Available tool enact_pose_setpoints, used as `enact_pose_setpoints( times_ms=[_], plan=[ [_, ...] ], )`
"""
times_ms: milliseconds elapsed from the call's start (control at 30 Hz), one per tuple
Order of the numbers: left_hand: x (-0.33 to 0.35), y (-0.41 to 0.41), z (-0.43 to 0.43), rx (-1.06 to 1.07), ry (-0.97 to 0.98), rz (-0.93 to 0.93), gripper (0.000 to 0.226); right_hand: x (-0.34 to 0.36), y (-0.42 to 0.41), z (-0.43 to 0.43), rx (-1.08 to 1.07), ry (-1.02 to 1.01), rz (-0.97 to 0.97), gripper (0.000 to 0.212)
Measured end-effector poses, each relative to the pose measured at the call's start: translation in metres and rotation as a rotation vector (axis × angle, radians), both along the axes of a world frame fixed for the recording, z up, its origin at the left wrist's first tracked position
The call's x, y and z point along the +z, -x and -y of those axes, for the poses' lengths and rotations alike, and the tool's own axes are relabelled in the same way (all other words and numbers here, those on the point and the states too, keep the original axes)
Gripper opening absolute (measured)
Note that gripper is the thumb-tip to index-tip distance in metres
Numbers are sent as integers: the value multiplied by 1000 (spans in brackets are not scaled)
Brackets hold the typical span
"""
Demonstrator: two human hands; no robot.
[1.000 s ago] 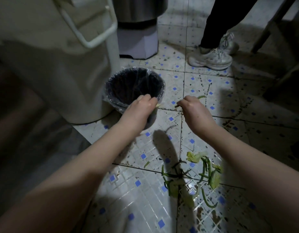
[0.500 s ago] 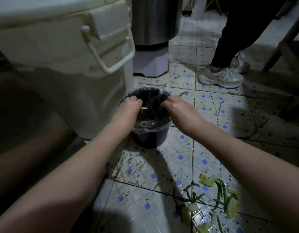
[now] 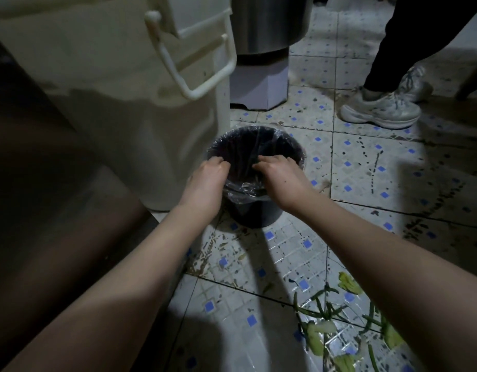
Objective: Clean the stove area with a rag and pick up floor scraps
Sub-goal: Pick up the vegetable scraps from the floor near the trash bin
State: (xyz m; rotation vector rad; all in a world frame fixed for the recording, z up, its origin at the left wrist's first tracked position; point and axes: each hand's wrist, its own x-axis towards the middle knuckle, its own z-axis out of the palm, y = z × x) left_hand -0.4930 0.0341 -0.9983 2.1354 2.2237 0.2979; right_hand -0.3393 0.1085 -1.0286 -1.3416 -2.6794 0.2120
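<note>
Hands (image 3: 205,178) (image 3: 281,175) over bin (image 3: 249,216) rim.

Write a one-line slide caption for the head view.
Left hand and right hand poised over a lined bin beside a cream container; green scraps lie on the tiled floor.

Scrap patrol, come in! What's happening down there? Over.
Left hand and right hand over lined bin, fingers curled, hold unclear. Green scraps on tiles near right arm. Cream tub crowds bin's left.

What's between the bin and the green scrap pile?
Head view: only grimy tiled floor with small flecks lies between bin and green scraps, partly in shadow.
</note>
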Motion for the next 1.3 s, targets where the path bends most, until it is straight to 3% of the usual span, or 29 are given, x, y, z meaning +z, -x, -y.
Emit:
enact_pose_setpoints(
  times_ms=[300, 633, 833, 1200, 1300],
  plan=[
    [0, -26, 10, -56, -41, -98, 49, 8, -43, 19, -46, -173, 0, 40],
    [-28, -79, 40, -179, -75, -73, 35, -17, -102, 61, -164, -127, 40, 50],
    [-67, -86, 62, -217, 74, -123, 53, -49, -120, 82, -134, -70, 129, 49],
    [-138, -84, 90, -193, 263, -136, 35, -103, -142, 104, -94, 101, 206, 55],
    [-157, -91, 98, -224, 370, -170, 46, -115, -150, 106, -96, 137, 246, 54]
  ],
)
